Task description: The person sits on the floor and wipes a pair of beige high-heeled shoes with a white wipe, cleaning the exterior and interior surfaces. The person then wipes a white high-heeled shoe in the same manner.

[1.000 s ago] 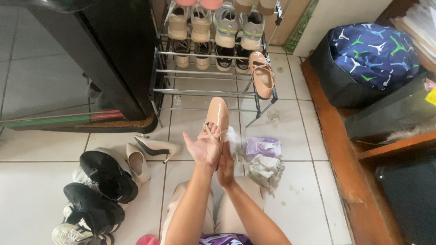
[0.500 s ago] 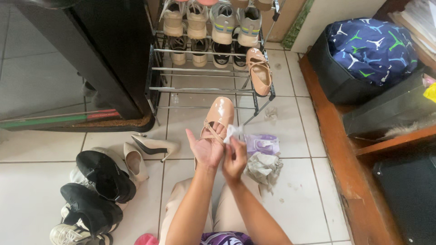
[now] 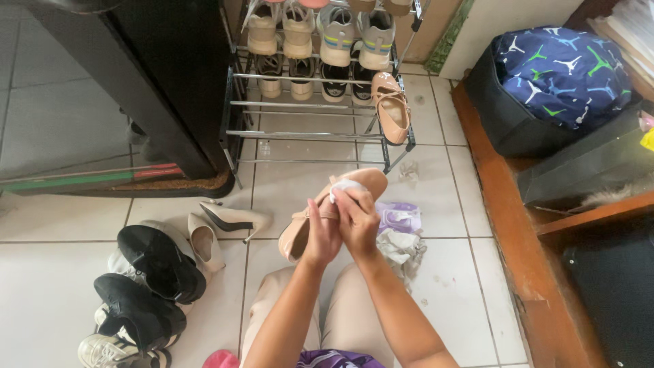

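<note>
A glossy beige strap shoe lies tilted on its side above my knees, toe up to the right, heel down to the left. My left hand grips it around the middle. My right hand presses a small white wipe against the shoe's upper near the toe. The matching beige shoe hangs on the right end of the metal shoe rack.
Several sneakers fill the rack's upper shelves. Cream high heels and black shoes lie on the tiles at left. A purple wipes pack and crumpled wipes sit right of my hands. A dark cabinet and wooden step flank me.
The shoe has turned from pointing upright to lying on its side, toe to the right. My right hand rose from below the shoe and now rubs the wipe on its upper.
</note>
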